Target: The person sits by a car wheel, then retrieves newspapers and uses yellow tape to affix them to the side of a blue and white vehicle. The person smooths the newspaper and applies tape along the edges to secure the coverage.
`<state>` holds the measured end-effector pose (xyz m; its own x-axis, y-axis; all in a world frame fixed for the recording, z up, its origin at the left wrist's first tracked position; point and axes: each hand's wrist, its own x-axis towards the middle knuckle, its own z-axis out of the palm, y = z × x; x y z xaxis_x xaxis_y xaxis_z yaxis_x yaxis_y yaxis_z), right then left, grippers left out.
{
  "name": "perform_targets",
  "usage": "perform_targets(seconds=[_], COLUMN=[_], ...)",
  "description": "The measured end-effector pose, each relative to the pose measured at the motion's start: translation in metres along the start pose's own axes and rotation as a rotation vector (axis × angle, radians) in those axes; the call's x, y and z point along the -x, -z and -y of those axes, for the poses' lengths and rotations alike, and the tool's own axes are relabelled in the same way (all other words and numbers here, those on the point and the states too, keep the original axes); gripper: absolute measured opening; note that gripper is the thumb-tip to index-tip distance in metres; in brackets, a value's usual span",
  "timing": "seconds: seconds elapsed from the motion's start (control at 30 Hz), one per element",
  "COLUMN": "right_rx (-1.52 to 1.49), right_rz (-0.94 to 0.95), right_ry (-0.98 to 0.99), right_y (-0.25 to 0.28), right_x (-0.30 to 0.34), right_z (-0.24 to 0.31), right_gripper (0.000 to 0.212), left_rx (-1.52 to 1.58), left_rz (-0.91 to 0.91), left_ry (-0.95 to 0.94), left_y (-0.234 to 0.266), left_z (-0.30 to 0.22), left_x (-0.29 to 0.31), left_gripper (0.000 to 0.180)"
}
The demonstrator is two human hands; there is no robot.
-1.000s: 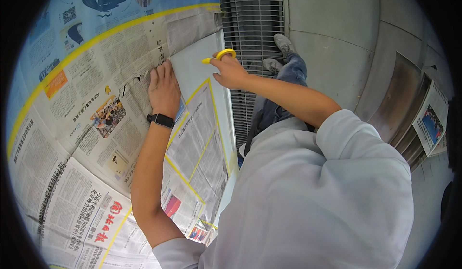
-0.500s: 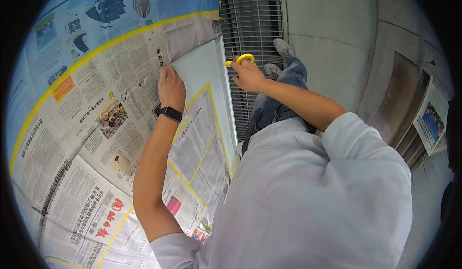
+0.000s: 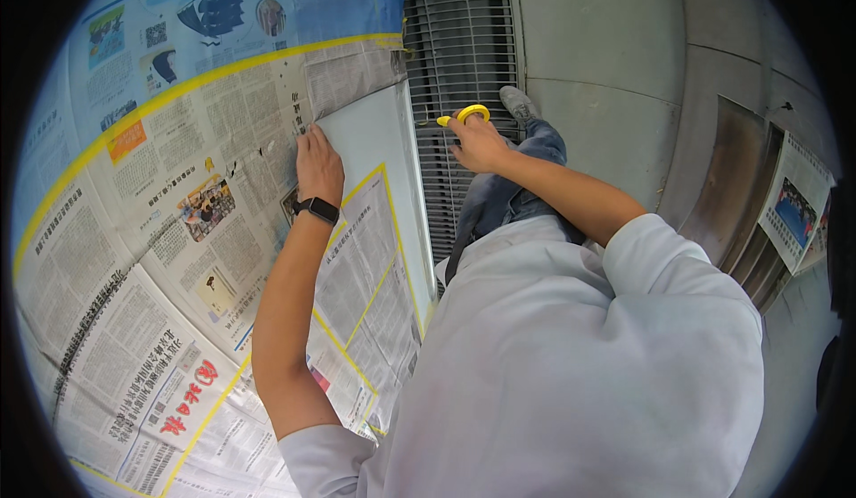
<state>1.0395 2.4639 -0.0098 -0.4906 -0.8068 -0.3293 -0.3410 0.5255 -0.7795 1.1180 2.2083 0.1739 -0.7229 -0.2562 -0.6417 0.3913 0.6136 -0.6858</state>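
Note:
My left hand (image 3: 319,166), with a dark watch (image 3: 317,210) on its wrist, lies on the edge of a printed newspaper sheet (image 3: 241,97). Its fingers are stretched out and close together against the paper; the thumb is mostly hidden. Beside that edge is a bare pale panel (image 3: 366,137). Over a floor grating, apart from the panel, my right hand (image 3: 482,147) grips a roll of yellow tape (image 3: 475,111). A short yellow end sticks out to the left of the roll near the fingertips.
Yellow tape strips (image 3: 214,76) run along joined newspaper sheets. Another taped newspaper piece (image 3: 357,253) covers the panel's nearer part. The metal grating (image 3: 459,39) lies beside the panel, with my shoe (image 3: 519,102) at its edge. At right, papers (image 3: 794,204) hang by a brownish recess.
My right hand has shifted slightly to the right and down with the tape roll. The left hand stays at the newspaper edge. One of my two shoes has gone out of sight.

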Motion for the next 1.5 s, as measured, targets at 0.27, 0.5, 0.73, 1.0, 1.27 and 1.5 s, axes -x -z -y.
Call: perform_targets(seconds=[0.27,0.5,0.73,1.0,1.27,1.5], right_rx=[0.045,0.119,0.320,0.586,0.782,0.972], right_rz=[-0.055,-0.086,-0.174,0.163,0.576,0.604], right_ry=[-0.021,-0.092,0.103,0.211,0.582,0.600], right_y=[0.012,0.036,0.052,0.117,0.188,0.311], right_x=[0.001,0.021,0.022,-0.028,-0.136,-0.204], right_z=[-0.026,-0.029,-0.025,-0.029,-0.074,-0.129], right_gripper=[0.053,0.059,0.056,0.056,0.056,0.059], left_rx=[0.023,0.060,0.707,1.592,0.930,0.868], left_rz=[0.001,-0.136,-0.500,-0.596,-0.649,-0.713], left_ry=[0.016,0.173,0.516,1.464,2.067,2.192], left_y=[-0.002,-0.010,-0.034,-0.012,0.014,0.012], left_z=[0.008,-0.015,-0.054,-0.124,-0.149,-0.161], left_x=[-0.030,-0.018,-0.002,0.012,-0.062,-0.088], left_gripper=[0.031,0.034,0.030,0.022,0.016,0.011])
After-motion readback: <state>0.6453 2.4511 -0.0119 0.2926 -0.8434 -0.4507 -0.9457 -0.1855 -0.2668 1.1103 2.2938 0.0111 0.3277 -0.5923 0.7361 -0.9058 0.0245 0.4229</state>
